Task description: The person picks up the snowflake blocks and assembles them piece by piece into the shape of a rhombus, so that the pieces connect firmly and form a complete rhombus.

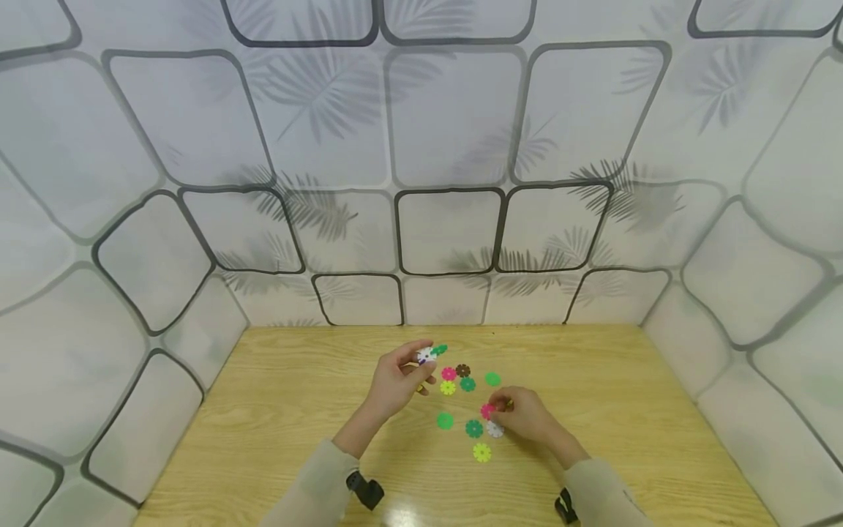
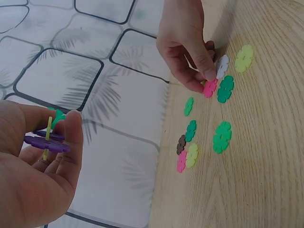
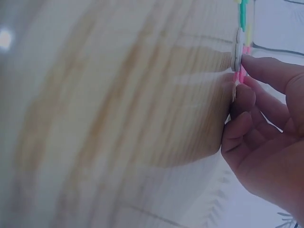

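My left hand is raised over the table's far middle and holds several notched plastic discs slotted together between thumb and fingers. In the left wrist view a purple disc lies flat with a yellow one standing through it and a green one behind. A white disc of this joined piece faces the head camera. Low at the tabletop, my right hand pinches a pink disc with thumb and finger. Beside that lies a white disc, partly behind the hand in the head view.
Loose discs lie flat on the wooden table between the hands: a dark green one, a yellow one, a light green one. Farther back is a cluster with a brown disc. A patterned wall borders the table.
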`<state>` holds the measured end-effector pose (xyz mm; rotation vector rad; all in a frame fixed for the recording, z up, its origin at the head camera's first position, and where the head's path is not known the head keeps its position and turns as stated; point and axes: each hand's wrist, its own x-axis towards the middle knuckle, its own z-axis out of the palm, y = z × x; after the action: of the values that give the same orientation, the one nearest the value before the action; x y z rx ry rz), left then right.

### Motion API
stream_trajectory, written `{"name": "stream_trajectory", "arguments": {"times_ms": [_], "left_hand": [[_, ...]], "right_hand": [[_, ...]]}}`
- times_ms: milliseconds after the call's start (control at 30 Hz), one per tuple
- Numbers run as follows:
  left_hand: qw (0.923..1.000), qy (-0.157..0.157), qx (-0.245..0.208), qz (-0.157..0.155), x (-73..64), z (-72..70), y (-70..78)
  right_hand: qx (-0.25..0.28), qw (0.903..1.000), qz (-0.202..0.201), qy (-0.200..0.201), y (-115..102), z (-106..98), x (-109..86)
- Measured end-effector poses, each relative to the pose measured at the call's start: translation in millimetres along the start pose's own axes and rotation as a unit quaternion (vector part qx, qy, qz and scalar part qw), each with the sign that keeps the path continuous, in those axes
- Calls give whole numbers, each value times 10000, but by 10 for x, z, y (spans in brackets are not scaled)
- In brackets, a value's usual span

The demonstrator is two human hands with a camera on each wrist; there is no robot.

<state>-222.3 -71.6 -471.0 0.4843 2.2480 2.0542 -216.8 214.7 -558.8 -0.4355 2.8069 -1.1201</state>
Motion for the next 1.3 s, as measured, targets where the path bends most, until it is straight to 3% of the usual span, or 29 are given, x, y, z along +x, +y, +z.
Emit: {"name": "stream_trajectory", "arguments": {"times_ms": [433,633,1000,1300], "left_hand": [[10000,9,12,-33,-1,-6,-23],[10000,-3,17,-15,-2,-9,-40],[9997,-29,225,-89,-10,-18,-24],[9995,-50,297,-46,-19,-22,-11]], "right_hand": [[204,9995,-167,146,-54,-13,-36],[532,9984,-182,101,-130,-78,-84],[641,9977,-110,191,-62,-101,18],[1582,9863,-180,442,-295,-234,77]]}}
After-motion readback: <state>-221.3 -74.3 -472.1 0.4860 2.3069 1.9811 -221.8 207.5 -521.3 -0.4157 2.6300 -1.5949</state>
